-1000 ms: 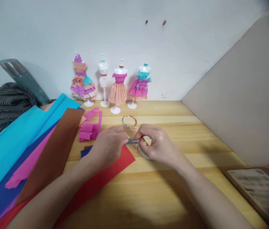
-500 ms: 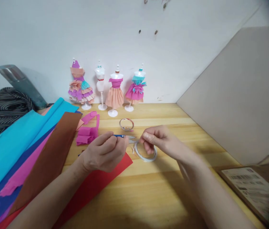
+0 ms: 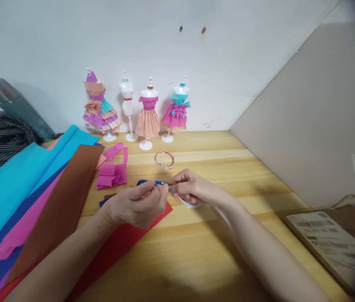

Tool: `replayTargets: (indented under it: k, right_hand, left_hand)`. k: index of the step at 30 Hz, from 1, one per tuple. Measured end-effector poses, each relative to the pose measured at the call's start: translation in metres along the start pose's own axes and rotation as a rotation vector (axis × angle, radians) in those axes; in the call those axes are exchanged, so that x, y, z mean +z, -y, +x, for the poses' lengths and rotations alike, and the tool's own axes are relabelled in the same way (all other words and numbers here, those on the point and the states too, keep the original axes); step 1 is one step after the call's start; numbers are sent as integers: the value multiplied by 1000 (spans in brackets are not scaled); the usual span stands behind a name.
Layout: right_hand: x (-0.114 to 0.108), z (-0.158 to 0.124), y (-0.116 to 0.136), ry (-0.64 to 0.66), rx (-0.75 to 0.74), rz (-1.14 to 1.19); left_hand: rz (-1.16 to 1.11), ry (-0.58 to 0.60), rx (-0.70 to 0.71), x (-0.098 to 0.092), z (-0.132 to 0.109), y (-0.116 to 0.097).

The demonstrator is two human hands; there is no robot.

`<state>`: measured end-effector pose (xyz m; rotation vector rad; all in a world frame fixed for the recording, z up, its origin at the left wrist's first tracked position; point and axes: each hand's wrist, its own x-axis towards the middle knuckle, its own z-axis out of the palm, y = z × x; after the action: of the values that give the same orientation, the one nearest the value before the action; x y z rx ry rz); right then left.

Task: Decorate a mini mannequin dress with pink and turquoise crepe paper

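Observation:
My left hand (image 3: 139, 205) is closed, thumb against curled fingers; whatever it pinches is hidden or too small to name. Close to its fingertips, my right hand (image 3: 194, 187) pinches with thumb and forefinger, and its contents are equally unclear. Blue-handled scissors (image 3: 152, 183) show just beyond my left fingers, blades mostly covered by the fingertips. I cannot tell whether either hand touches them. Under my right hand lies a white ring-shaped roll (image 3: 190, 205), partly hidden. Red paper (image 3: 114, 243) lies beneath my left wrist and forearm.
Several small dress-form stands, one with a pink-and-peach dress (image 3: 148, 121), line the wall. Nearer lie a thin ring (image 3: 164, 160) and folded magenta paper (image 3: 112, 175). Brown (image 3: 61, 205) and turquoise sheets (image 3: 10, 184) cover the left. A labelled cardboard box (image 3: 331, 239) sits right.
My right hand has moved left, bringing its fingertips close to my left hand and over the scissors' blades. More of the blue handles now shows. The view has shifted slightly.

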<state>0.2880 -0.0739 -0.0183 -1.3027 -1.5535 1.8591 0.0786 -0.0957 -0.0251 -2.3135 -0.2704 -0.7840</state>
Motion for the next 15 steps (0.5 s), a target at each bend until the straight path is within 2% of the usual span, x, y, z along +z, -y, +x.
replayTargets:
  k: [3, 6, 12, 15]
  right_hand:
    - [-2, 6, -6, 56, 25, 50]
    - [-6, 9, -10, 52, 10, 12]
    - [-18, 8, -5, -142, -170, -48]
    - [-17, 1, 2, -105, -215, -47]
  left_hand:
    - [94, 1, 60, 3, -2, -2]
    - [147, 0, 81, 4, -2, -2]
    - [111, -105, -37, -5, 5, 4]
    - [15, -152, -53, -5, 4, 6]
